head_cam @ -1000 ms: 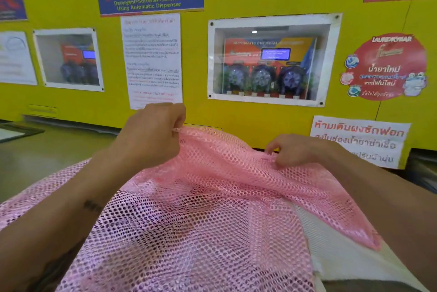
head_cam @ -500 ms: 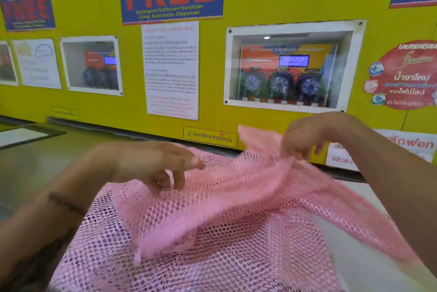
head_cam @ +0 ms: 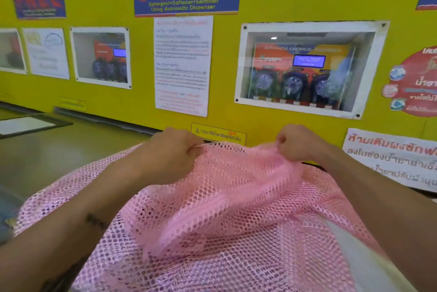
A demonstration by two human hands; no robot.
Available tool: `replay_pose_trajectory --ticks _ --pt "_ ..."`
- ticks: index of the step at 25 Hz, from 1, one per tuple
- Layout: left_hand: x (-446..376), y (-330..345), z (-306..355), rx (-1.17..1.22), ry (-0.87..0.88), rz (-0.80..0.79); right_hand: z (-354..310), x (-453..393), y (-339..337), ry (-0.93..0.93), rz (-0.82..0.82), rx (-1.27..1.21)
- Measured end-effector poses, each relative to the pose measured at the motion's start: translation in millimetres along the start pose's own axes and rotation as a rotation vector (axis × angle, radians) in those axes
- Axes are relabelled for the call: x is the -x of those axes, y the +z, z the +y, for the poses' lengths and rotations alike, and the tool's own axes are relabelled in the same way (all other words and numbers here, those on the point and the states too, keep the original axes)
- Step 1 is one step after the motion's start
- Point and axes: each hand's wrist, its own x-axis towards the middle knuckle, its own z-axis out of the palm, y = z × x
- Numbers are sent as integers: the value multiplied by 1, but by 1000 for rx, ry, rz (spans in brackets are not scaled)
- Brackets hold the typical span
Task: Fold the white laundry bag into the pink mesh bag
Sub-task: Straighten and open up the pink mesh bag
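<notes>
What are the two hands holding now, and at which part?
Both hands, left and right, pinch the pink mesh bag along its far top edge.

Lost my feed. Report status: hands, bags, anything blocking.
Left hand and right hand each pinch the pink mesh bag at its far edge. White bag shows at lower right, under the mesh. Nothing blocking.

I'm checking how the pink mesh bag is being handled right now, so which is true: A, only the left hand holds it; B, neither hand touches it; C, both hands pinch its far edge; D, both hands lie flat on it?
C: the left hand and the right hand are each curled, pinching the far edge of the pink mesh bag and lifting it.
</notes>
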Motion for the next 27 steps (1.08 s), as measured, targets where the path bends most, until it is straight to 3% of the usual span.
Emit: replay_pose_trajectory --ticks 3,6,9,10,12,14,17,20,23,25,27 --pt "2 -20 -20 69 -93 214 -30 -27 -29 38 360 -148" --pt "-3 -45 -59 136 -269 363 -90 -68 -54 15 473 -344" --pt "-9 -62 -123 129 -469 402 -161 -103 -50 -100 612 -457" --pt "-10 -64 -147 115 -531 392 -182 -110 -41 -126 557 -474" --pt "-5 -65 -186 1 -646 328 -215 -122 -14 -146 287 -424" --pt "3 -59 -206 -170 -686 196 -235 -124 12 -181 37 -184" --pt "9 -42 -198 -128 -481 50 -243 -108 39 -282 -279 131" --pt "9 -12 -183 67 -314 -304 -238 -80 54 -225 -542 258" --pt "6 10 -194 -125 -279 -595 -225 -63 60 -236 -600 265" --pt "4 10 -196 -228 -255 -578 -210 -51 53 -262 -516 188" --pt "1 3 -181 -232 -211 -430 -192 -34 35 -259 -426 119"
